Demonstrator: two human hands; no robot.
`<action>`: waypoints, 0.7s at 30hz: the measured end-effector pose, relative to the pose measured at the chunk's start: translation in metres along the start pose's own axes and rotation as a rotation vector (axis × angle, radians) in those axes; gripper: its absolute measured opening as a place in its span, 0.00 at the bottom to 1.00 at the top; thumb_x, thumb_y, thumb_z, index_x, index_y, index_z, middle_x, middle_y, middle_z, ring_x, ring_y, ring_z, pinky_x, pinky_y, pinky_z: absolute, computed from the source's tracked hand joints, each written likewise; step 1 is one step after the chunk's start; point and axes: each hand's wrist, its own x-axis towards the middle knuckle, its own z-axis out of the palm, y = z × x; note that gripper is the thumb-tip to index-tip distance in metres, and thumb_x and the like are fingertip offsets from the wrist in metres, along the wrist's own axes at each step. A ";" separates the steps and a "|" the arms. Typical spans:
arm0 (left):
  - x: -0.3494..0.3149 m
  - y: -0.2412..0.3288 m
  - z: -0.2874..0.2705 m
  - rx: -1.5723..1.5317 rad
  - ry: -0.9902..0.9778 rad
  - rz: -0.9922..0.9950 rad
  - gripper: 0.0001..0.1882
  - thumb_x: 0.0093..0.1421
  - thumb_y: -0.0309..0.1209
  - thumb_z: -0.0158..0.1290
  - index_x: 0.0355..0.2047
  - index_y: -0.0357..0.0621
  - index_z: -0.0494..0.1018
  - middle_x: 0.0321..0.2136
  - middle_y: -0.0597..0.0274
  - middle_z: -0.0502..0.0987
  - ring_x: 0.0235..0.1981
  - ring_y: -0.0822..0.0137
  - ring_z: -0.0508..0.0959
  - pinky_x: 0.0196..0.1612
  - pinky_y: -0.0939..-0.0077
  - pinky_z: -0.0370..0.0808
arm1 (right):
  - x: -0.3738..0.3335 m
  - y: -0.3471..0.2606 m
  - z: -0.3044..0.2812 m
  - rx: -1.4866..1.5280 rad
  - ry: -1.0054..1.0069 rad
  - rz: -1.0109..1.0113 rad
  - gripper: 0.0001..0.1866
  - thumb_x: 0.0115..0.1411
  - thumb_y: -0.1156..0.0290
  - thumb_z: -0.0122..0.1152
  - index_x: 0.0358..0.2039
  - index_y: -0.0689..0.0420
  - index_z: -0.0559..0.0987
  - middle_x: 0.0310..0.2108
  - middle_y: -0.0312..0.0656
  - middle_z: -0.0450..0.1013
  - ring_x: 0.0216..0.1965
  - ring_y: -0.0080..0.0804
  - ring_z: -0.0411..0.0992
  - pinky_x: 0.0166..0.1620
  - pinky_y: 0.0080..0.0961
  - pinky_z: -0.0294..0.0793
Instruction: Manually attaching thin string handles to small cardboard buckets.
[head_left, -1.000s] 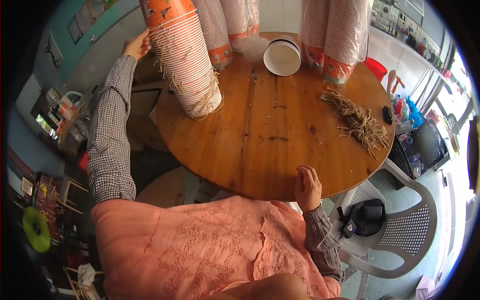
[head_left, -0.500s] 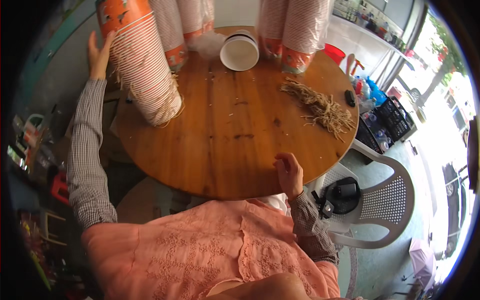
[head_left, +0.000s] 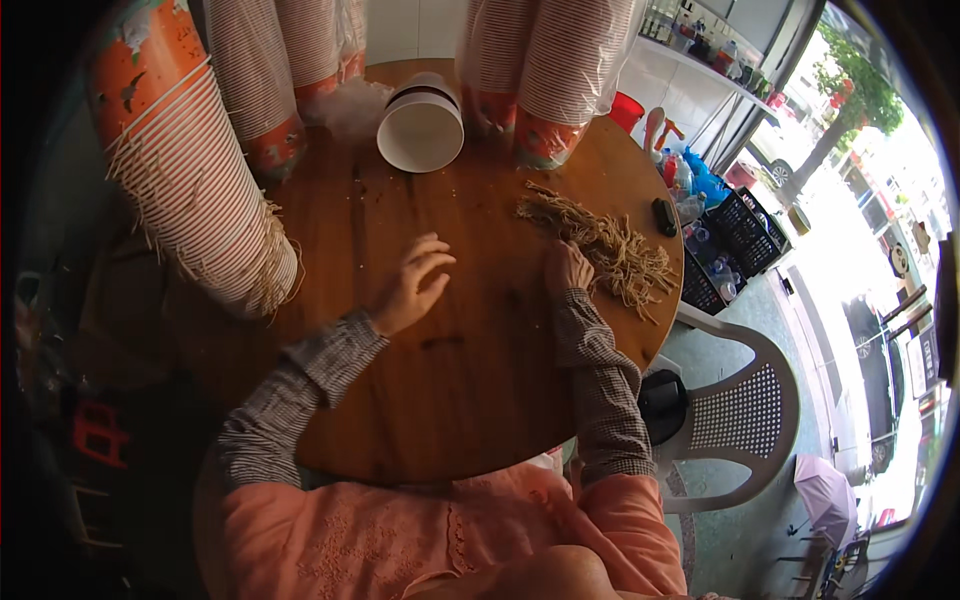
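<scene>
we hold our left hand (head_left: pixel 412 287) with the fingers spread and slightly curled over the middle of the table (head_left: pixel 450 400). our right hand (head_left: pixel 570 268) is at the near left edge of the bundle of tan strands (head_left: pixel 622 250), on the table's right side; we cannot tell whether its fingers pinch any. we see a tall cup stack (head_left: pixel 205 185) on the left and a white tub (head_left: pixel 420 138) farther off.

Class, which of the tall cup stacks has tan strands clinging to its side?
The leftmost stack: tan strands cling along its side, whereas the other stacks, further right, are in clear plastic with none visible on them.
</scene>
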 end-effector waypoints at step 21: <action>0.000 -0.058 -0.006 -1.299 -0.167 -0.938 0.14 0.66 0.34 0.48 0.45 0.36 0.73 0.31 0.62 0.78 0.32 0.71 0.78 0.36 0.78 0.74 | -0.020 -0.143 -0.029 0.818 -0.248 -0.268 0.04 0.61 0.75 0.52 0.33 0.60 0.74 0.27 0.45 0.72 0.26 0.39 0.73 0.30 0.31 0.72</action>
